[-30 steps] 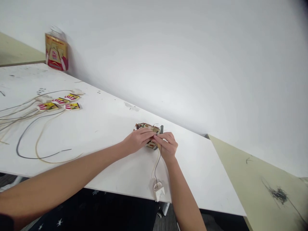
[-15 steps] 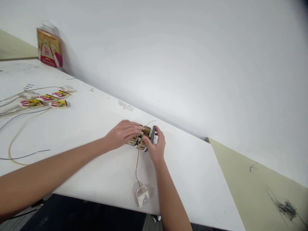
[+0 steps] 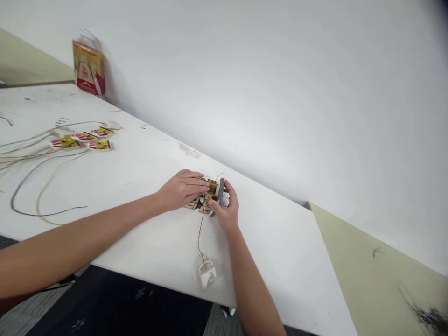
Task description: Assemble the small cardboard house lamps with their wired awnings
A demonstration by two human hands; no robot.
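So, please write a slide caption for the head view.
Left hand touches a boxy piece; right hand holds the grey panel at its end.

Left hand (image 3: pixel 180 190) and right hand (image 3: pixel 227 208): fingertips (image 3: pixel 206 188) near each other.
Left forearm (image 3: pixel 94 231) extends from the lower left; the hand is palm down, fingers (image 3: pixel 194 182) outstretched and close together. Right forearm (image 3: pixel 255 280) rises from the lower edge; the thumb (image 3: pixel 216 207) opposes curved fingers across a gap.
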